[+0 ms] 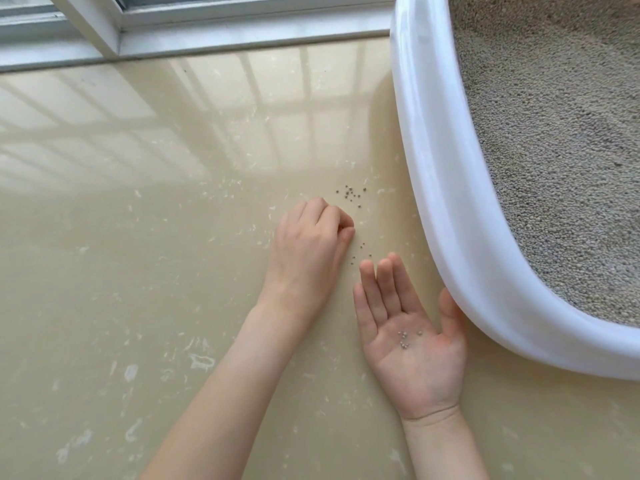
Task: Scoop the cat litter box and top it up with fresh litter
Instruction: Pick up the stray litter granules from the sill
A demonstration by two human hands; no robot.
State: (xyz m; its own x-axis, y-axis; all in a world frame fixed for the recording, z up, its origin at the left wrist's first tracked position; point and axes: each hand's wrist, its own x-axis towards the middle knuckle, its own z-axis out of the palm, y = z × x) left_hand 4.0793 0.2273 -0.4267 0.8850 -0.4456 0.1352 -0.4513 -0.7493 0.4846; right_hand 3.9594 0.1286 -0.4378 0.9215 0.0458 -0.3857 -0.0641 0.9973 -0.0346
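On the glossy beige floor beside the white litter box, which sits at the right with a level bed of grey litter inside, the person is gathering stray granules by hand. The left hand rests knuckles-up with its fingers curled inward and fingertips drawn together at the floor, its grip seemingly pinching a granule, though nothing can be made out between the fingertips. The right hand lies palm-up and flat just beside the box wall, grip apart, cradling a few collected granules in the palm, thumb touching the box's rim. A small cluster of spilled granules lies just beyond the left hand, with a few more between the two hands. This looks like tidy-up around the box rather than scooping or topping up. The next move likely calls for fine pinches to lift the remaining grains, dropping them into the waiting palm, then tipping the palm over the box without spilling
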